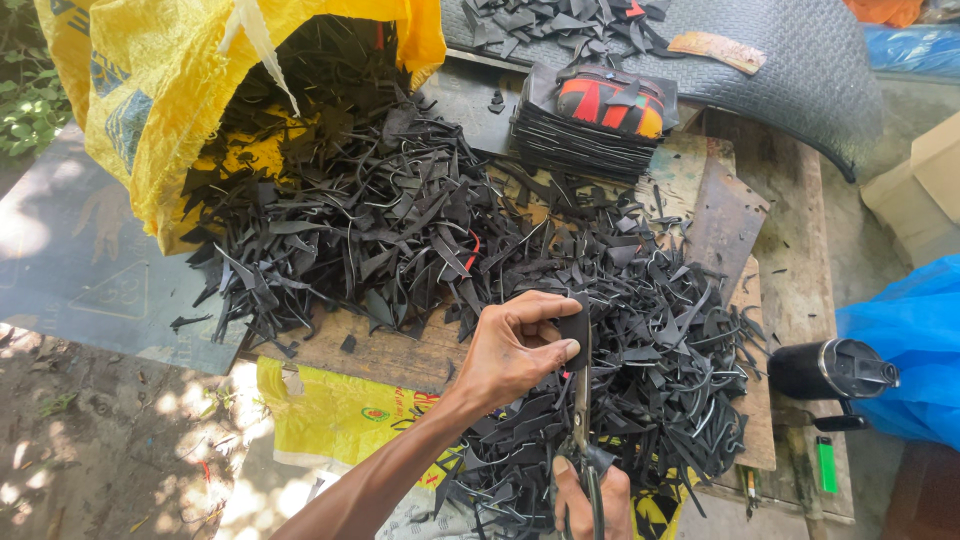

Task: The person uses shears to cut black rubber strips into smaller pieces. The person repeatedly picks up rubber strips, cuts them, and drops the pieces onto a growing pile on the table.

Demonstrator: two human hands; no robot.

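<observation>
My left hand (512, 347) pinches a small black rubber piece (574, 327) between thumb and fingers, above a big heap of black rubber offcuts (420, 230). My right hand (590, 500) sits at the bottom edge and grips a pair of scissors (581, 420). The scissor blades point up at the underside of the black piece. Much of the right hand is cut off by the frame.
A yellow woven sack (150, 90) spills scraps at the upper left. A stack of cut black pieces (590, 125) with an orange-red item on top stands behind. A black flask (830, 370), a green lighter (826, 465) and blue plastic (915, 340) lie right. The wooden board (790, 260) shows.
</observation>
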